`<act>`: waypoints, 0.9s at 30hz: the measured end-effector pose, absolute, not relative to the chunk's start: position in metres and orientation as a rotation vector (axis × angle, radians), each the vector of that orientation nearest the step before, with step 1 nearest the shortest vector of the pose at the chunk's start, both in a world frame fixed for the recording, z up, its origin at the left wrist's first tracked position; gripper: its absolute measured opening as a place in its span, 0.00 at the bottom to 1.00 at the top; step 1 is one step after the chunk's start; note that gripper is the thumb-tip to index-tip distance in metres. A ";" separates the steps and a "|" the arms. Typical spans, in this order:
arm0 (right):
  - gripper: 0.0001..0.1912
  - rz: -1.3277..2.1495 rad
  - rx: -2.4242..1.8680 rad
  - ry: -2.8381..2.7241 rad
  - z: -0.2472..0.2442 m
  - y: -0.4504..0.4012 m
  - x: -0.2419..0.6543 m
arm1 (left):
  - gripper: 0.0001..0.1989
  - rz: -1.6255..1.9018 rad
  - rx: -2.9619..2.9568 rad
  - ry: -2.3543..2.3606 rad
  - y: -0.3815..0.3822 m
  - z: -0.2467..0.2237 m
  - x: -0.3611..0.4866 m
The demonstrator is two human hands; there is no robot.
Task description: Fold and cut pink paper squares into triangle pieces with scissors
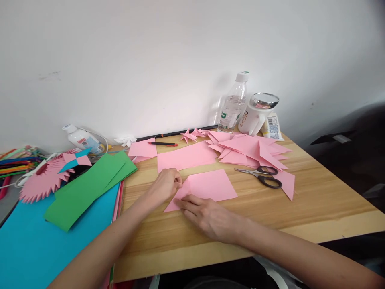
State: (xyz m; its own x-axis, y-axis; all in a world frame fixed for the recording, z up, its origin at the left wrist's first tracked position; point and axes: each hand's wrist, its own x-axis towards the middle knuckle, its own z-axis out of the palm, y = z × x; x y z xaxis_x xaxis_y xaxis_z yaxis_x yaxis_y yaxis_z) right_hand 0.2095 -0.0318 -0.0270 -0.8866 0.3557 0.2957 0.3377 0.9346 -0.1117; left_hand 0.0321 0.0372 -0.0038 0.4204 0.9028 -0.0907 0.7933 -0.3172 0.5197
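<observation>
A pink paper sheet (213,184) lies on the wooden table (288,216), its left end folded to a slanted edge. My left hand (165,185) is at the upper left edge of this sheet, fingers curled in together; whether paper is pinched between them is hidden. My right hand (207,214) lies across the lower left part of the sheet, fingers extended and pressing on the folded area. Behind the sheet is a pink strip (186,156). To the right, black-handled scissors (260,174) rest beside a pile of folded pink pieces (246,148).
Along the wall stand a water bottle (231,106) and a white mug (255,114). A pen (163,143) lies on pink paper. At left are green sheets (87,188), blue paper (60,249) and a pleated pink fan shape (45,176).
</observation>
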 end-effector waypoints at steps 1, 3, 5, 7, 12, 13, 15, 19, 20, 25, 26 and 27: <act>0.16 0.074 -0.509 -2.775 -0.027 -0.032 0.210 | 0.08 0.291 2.179 1.452 0.038 -0.004 0.034; 0.16 0.061 -0.507 -2.774 -0.027 -0.032 0.209 | 0.08 0.284 2.170 1.476 0.040 -0.003 0.038; 0.16 0.052 -0.508 -2.772 -0.027 -0.032 0.209 | 0.08 0.281 2.166 1.489 0.042 -0.001 0.043; 0.16 0.048 -0.510 -2.773 -0.027 -0.032 0.209 | 0.08 0.280 2.164 1.495 0.045 0.001 0.048; 0.16 0.059 -0.503 -2.777 -0.029 -0.032 0.209 | 0.09 0.258 2.151 1.508 0.052 0.007 0.055; 0.16 0.066 -0.504 -2.777 -0.029 -0.032 0.209 | 0.09 0.251 2.148 1.516 0.053 0.008 0.056; 0.16 0.077 -0.511 -2.776 -0.029 -0.033 0.209 | 0.08 0.242 2.145 1.534 0.056 0.008 0.058; 0.17 0.074 -0.515 -2.769 -0.029 -0.033 0.209 | 0.08 0.246 2.147 1.563 0.066 0.006 0.065; 0.17 0.083 -0.512 -2.767 -0.029 -0.033 0.209 | 0.09 0.250 2.148 1.565 0.069 0.005 0.066; 0.17 0.149 -0.503 -2.731 -0.031 -0.032 0.209 | 0.07 0.310 2.165 1.519 0.072 0.000 0.066; 0.17 0.160 -0.508 -2.727 -0.031 -0.032 0.209 | 0.07 0.337 2.180 1.492 0.069 0.000 0.064; 0.17 0.170 -0.514 -2.727 -0.030 -0.032 0.210 | 0.07 0.368 2.198 1.456 0.065 -0.001 0.061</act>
State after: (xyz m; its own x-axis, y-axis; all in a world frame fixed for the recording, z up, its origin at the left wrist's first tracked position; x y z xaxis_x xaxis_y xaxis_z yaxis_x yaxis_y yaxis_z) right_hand 0.2097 -0.0316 -0.0305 -0.8694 0.3726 0.3245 0.3294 0.9266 -0.1816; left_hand 0.0607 0.0652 -0.0006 0.3995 0.9160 -0.0370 0.7887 -0.3229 0.5232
